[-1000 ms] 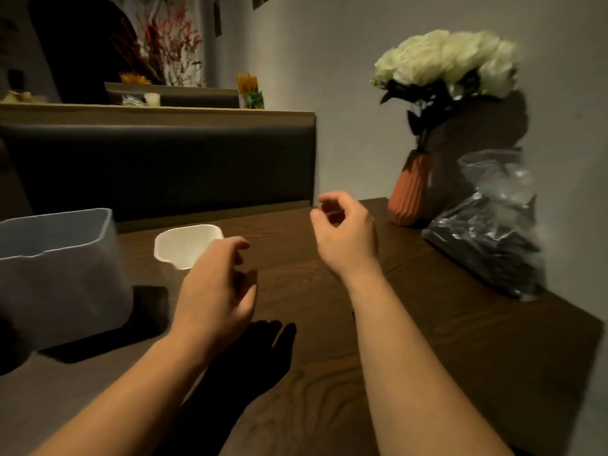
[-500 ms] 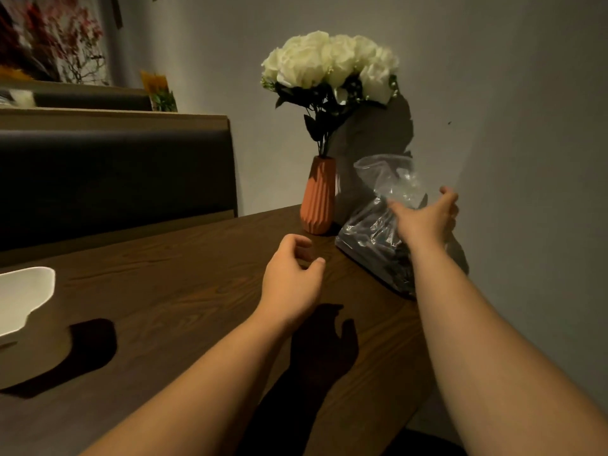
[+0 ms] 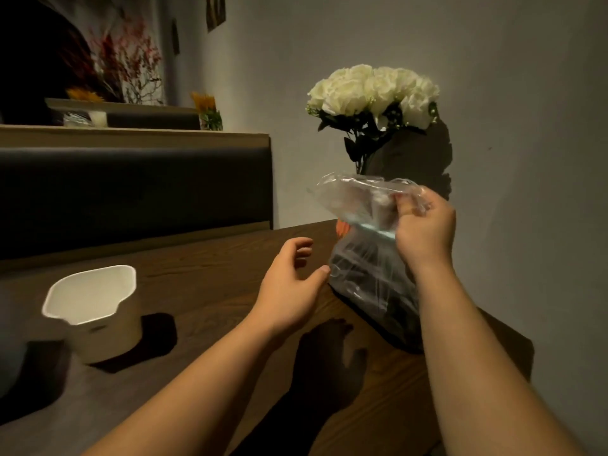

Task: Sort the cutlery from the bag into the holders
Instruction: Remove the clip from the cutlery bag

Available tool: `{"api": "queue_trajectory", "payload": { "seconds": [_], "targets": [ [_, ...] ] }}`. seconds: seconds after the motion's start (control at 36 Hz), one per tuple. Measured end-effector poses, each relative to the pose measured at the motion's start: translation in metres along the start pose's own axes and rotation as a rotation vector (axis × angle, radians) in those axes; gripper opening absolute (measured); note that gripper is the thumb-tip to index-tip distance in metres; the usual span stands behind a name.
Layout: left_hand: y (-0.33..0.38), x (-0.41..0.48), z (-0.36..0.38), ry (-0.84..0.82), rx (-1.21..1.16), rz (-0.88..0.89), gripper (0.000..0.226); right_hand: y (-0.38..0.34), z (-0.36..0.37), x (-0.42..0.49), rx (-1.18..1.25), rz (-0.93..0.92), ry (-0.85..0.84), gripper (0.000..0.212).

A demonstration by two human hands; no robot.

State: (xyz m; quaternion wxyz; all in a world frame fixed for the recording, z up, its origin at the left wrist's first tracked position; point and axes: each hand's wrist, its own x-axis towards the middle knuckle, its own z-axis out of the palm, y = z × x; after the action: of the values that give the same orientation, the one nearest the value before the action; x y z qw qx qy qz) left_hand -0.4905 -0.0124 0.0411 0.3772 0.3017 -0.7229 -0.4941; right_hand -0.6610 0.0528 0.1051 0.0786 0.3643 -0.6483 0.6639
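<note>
The hands worked toward the right of the counter (image 3: 204, 258), well right of the white holder (image 3: 95, 311). The left hand (image 3: 289, 291) hovered released, fingers loosely spread, its thumb tip just beside the lower left side of the bag (image 3: 362, 274). The bag hung roughly upright, dark cutlery heaped in its bottom. The right hand (image 3: 424, 232) pinched its crumpled neck from the right. With the mouth held high and to the far side, the free left hand was probably nearer to open it.
</note>
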Motion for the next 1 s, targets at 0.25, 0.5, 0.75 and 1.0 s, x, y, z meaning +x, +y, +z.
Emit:
{"api": "queue_trajectory", "payload": {
  "seconds": [0.25,0.5,0.75,1.0],
  "targets": [
    [0.000,-0.078,-0.087,0.164,0.163,0.136,0.054,-0.081,0.039,-0.106,0.550,0.204,-0.135,0.019],
    [-0.020,-0.186,-0.211,0.561,-0.147,0.057,0.019,-0.162,0.118,-0.210,0.817,0.422,-0.521,0.028],
    [-0.029,-0.232,-0.318,0.760,-0.281,0.022,0.021,-0.219,0.202,-0.282,0.910,0.458,-0.695,0.014],
    [-0.052,-0.230,-0.359,0.871,-0.119,0.026,0.024,-0.154,0.220,-0.324,0.447,-0.110,-0.516,0.038]
  ]
}}
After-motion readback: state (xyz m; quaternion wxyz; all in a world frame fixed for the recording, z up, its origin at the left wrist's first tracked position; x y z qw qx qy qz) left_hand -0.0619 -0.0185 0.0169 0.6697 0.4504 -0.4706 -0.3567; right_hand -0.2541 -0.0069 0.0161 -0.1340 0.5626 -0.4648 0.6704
